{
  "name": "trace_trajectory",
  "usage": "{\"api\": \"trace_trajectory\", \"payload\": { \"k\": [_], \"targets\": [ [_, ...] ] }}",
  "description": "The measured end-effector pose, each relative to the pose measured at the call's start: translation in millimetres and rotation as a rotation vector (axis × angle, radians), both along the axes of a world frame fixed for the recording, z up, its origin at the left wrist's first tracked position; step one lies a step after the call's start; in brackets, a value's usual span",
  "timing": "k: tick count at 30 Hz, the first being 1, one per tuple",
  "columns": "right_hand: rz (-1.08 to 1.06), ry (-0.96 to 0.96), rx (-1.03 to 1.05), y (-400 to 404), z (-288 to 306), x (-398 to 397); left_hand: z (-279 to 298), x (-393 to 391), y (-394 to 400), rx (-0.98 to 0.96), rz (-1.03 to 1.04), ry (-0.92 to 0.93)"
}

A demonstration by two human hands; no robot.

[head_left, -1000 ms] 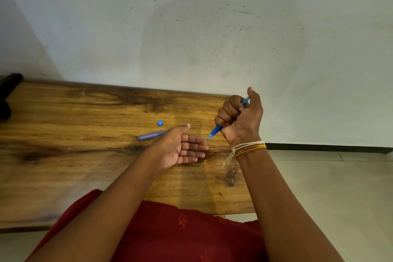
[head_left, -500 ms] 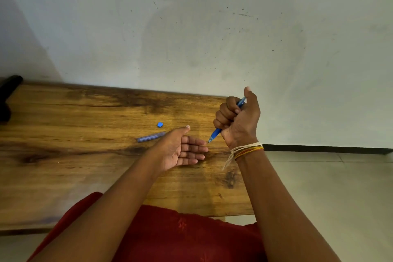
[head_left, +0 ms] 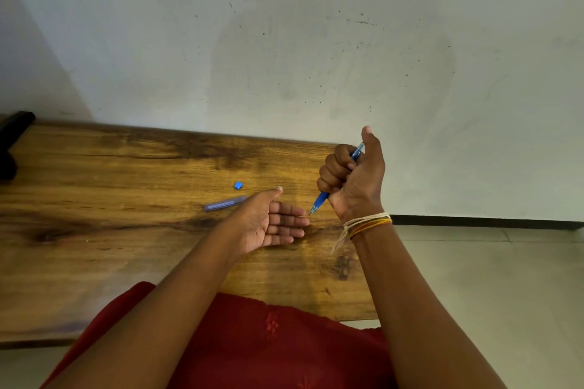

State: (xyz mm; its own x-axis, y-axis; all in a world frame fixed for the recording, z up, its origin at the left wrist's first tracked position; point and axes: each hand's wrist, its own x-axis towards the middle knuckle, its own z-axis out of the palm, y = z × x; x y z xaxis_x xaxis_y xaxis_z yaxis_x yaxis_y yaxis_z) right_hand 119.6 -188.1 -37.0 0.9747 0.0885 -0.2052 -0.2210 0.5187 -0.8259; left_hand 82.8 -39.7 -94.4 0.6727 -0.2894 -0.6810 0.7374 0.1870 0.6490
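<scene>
A blue pen (head_left: 320, 200) with a translucent barrel and a fine pointed tip is clasped in the fist of the right grip (head_left: 350, 180). It is tilted steeply, with the tip turned down and leftward and the upper end seen beside the thumb. It is held over the right end of the worktop (head_left: 126, 246); whether the tip meets the worktop cannot be told.

Pen (head_left: 320, 200) middle inside right hand (head_left: 354, 183) (dark cropped shape (head_left: 14, 129) at left, possibly furniture).
</scene>
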Motion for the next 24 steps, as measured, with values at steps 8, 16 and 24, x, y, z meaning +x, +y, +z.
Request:
{"api": "trace_trajectory", "payload": {
  "k": [8, 16, 24],
  "targets": [
    [0.003, -0.008, 0.012, 0.0, 0.0, 1.5, 0.6, -0.3, -0.6, 0.003, 0.004, -0.001],
    [-0.009, 0.017, 0.040, -0.6, -0.9, 2.5, -0.5, -0.5, -0.4, 0.002, -0.002, -0.005],
    [-0.050, 0.068, 0.149, -4.8, -6.1, 5.4, -0.9, -0.5, -1.0, 0.002, -0.028, -0.006]
  ]
}}
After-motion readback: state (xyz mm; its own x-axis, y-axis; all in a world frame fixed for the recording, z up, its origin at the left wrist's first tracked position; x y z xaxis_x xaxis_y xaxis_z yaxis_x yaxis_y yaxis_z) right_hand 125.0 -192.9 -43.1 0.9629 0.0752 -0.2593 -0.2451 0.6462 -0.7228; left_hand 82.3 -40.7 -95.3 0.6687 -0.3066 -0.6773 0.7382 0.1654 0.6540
